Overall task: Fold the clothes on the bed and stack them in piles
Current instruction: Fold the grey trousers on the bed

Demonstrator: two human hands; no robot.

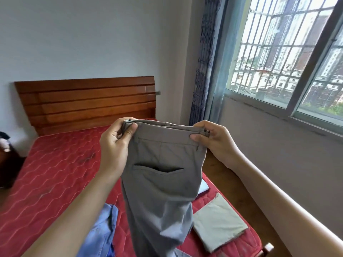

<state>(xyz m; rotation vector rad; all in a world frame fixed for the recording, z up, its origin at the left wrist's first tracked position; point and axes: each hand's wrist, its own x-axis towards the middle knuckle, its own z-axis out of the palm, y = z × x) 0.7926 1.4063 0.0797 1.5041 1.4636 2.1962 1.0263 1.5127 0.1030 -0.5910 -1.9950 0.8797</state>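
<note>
— How far along is the folding?

— Partway, I'd say. A pair of grey trousers [163, 182] is held up in the middle of the frame, above the bed [55, 173], hanging down with the legs together and the back pocket facing the camera. They look halved lengthwise but not yet folded down.

— And the hands?

— The left hand [115, 145] pinches the waistband at its left corner, thumb in front and fingers curled behind. The right hand [213, 140] does the same at the right corner, thumb pressed on the front of the band. Both are grasping the trousers, nothing else.

— Anything finished?

— One piece seems done: a pale folded cloth [219, 225] lies flat at the lower right of the frame, near the bed's right edge. Just above it, a corner of something light blue-grey [204, 186] peeks out from behind the trousers; I can't tell whether it is folded.

— What's left?

— At least the blue jeans [104, 232] at the bottom of the frame, left of the trousers, which lie rumpled on the red mattress. The trousers need their crosswise folds and a place on a pile. No real stack shows yet, only single pieces. The rest of the mattress toward the wooden headboard [87, 102] at upper left holds no clothes that I can see.
</note>
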